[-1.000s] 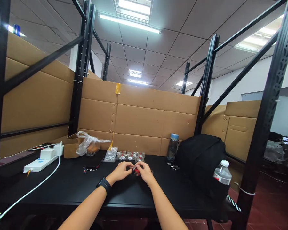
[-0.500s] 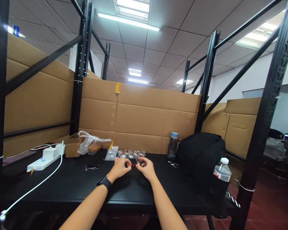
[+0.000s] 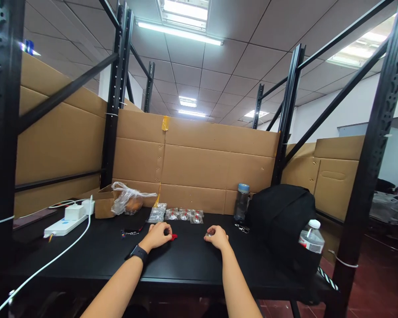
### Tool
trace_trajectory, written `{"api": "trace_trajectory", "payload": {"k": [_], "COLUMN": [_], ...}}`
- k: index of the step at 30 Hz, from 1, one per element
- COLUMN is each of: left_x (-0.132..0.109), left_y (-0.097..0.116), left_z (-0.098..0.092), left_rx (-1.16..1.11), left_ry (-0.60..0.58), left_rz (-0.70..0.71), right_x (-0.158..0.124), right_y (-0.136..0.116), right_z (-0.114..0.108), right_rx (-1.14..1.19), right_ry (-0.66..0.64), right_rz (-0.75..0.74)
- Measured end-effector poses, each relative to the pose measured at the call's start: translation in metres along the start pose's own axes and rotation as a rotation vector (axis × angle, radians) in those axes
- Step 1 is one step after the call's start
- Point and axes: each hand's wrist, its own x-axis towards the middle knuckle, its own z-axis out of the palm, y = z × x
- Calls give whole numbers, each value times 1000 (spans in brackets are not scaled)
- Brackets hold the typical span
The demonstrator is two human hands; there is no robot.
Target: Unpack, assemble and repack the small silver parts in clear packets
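Observation:
My left hand (image 3: 157, 236), with a dark watch on its wrist, is closed in a pinch low over the black table (image 3: 182, 265). A small red piece (image 3: 174, 237), perhaps cord, shows at its fingertips. To the right and well apart, my right hand (image 3: 218, 237) is also closed, its fingertips on a small shiny clear or silvery piece (image 3: 208, 234) mostly hidden by the fingers. Beyond the hands lie several small clear packets (image 3: 185, 214) with red bits in them, beside a larger clear plastic packet (image 3: 157, 213).
Left: a white power strip (image 3: 64, 225) with a cable, a small cardboard box (image 3: 104, 206) and a plastic bag (image 3: 129, 201). Right: a bottle with a blue lid (image 3: 241, 205), metal clasps (image 3: 242, 228), a black backpack (image 3: 278, 225) holding a water bottle (image 3: 312, 238). Cardboard panels (image 3: 199, 163) stand behind.
My hands have drawn apart, left hand leftward and right hand rightward. The red piece, stretched between both hands before, now shows only at the left; the shiny piece is at the right.

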Motion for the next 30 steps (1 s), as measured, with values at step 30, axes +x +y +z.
{"api": "trace_trajectory", "payload": {"k": [30], "left_x": [8], "left_y": [-2], "left_z": [13], "left_rx": [-43], "left_ry": [114], "left_rz": [-52], "right_x": [41], "right_y": [-56], "right_z": [33], "right_rx": [-406], "right_ry": [-53], "right_rz": [-299]}}
